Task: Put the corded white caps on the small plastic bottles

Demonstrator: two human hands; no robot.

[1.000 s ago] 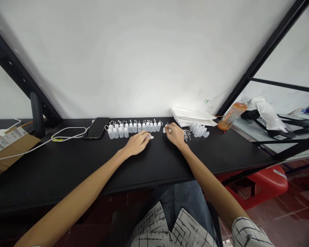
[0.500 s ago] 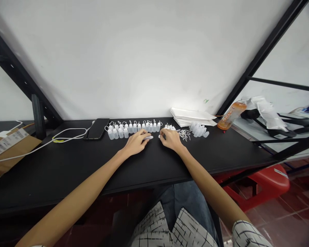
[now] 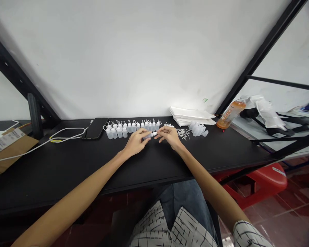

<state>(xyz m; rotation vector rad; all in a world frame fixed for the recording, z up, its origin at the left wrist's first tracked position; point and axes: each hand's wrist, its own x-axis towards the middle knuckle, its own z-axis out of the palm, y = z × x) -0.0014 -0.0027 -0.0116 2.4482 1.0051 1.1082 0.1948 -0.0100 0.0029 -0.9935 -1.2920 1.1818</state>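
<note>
My left hand is closed around a small translucent plastic bottle, tilted on its side with its neck to the right. A white cap sits at the bottle's neck. The fingers of my right hand are closed at this cap from the right. Behind my hands stand several capped bottles with looped white straps, upright in rows. Right of my right hand lie a heap of white cords and several uncapped bottles. White caps stand partly hidden behind my right hand.
A black phone and a white cable lie at the left, near a brown package. White sheets are stacked by the wall. An orange drink bottle leans at the right. A red stool stands below the table.
My right hand has brought a white cap leftward onto the neck of the bottle in my left hand. The two hands are now closer together. The view has shifted slightly.
</note>
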